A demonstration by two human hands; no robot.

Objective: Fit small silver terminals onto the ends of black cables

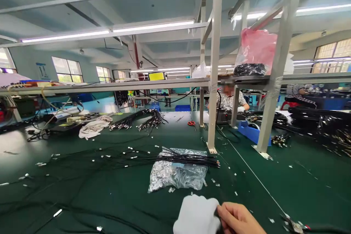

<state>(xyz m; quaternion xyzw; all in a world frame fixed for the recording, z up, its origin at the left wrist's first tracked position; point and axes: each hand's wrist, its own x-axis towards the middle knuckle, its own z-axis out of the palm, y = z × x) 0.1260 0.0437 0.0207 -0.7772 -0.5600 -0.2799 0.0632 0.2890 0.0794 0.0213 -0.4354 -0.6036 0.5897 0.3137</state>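
Observation:
My left hand [196, 215], in a white glove, is at the bottom of the view with its fingers curled closed. Whatever it holds is hidden. Against it on the right is my bare right hand [238, 219], thumb and fingers pinched together at the glove's edge. Something dark shows between the two hands, too little of it to name. Just beyond them lies a clear plastic bag [178, 175] of small pale pieces. A bundle of thin black cables [189, 159] rests across the bag, its strands spreading left over the green tabletop [131, 190].
Steel shelf posts [215, 62] rise from the table. Red-handled scissors [191, 123], a blue tape dispenser [248, 131], a cloth [94, 126] and cable bundles [137, 119] lie farther back. A cutting tool [294, 225] sits lower right. A person [230, 97] sits opposite.

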